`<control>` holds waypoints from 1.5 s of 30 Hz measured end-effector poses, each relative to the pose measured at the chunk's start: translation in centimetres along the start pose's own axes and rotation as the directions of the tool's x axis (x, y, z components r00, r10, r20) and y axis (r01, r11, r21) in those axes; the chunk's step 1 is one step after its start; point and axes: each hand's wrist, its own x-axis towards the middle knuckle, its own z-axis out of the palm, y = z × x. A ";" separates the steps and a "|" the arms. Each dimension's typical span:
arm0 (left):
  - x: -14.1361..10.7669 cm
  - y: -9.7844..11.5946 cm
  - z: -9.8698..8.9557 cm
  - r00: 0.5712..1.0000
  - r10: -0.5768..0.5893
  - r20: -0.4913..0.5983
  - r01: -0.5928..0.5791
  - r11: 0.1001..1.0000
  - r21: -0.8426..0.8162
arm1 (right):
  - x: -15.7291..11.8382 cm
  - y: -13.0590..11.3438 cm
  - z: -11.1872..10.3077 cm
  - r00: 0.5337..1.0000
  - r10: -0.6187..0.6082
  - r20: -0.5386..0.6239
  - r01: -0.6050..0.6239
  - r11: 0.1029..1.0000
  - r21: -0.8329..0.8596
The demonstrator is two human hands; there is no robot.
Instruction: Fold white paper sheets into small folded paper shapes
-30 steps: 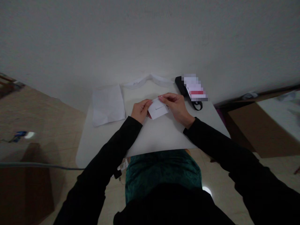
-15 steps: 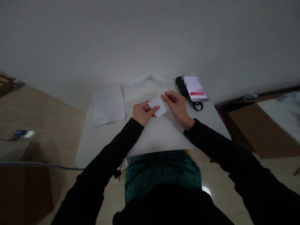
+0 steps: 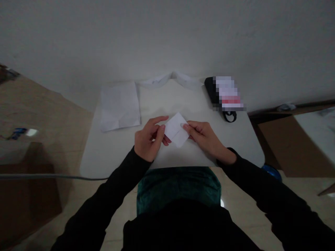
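Both hands hold a small folded piece of white paper point(image 3: 176, 130) above the middle of the table, its corners turned diamond-wise. My left hand point(image 3: 148, 138) pinches its left side between thumb and fingers. My right hand point(image 3: 201, 135) grips the right corner with its fingertips. Left of them, a larger creased sheet of white paper point(image 3: 119, 106) lies flat on the white table point(image 3: 110, 157), apart from both hands.
A black pouch point(image 3: 211, 89) with a strap loop lies at the far right of the table, partly covered by a pixelated patch. A white cloth strip point(image 3: 170, 79) runs along the wall. A cardboard box point(image 3: 290, 146) stands at right, above a tiled floor.
The small paper has swung round and now sits lower, nearer my body. My left hand has shifted its hold to the paper's left side, and the view has tilted slightly.
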 end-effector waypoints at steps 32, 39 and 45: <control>-7.3 -3.0 -1.9 0.852 0.449 0.268 -0.523 0.725 0.449 | -5.7 2.6 2.0 0.890 -0.417 0.187 0.446 0.705 -0.552; -7.1 -2.4 -1.0 0.956 0.295 -0.004 -0.261 0.852 0.455 | -5.1 2.3 3.0 0.929 -0.357 -0.098 0.271 0.836 -0.477; -6.9 -2.0 -0.4 0.982 0.172 -0.080 -0.126 0.906 0.403 | -4.9 2.1 3.8 0.940 -0.233 -0.247 0.061 0.831 -0.552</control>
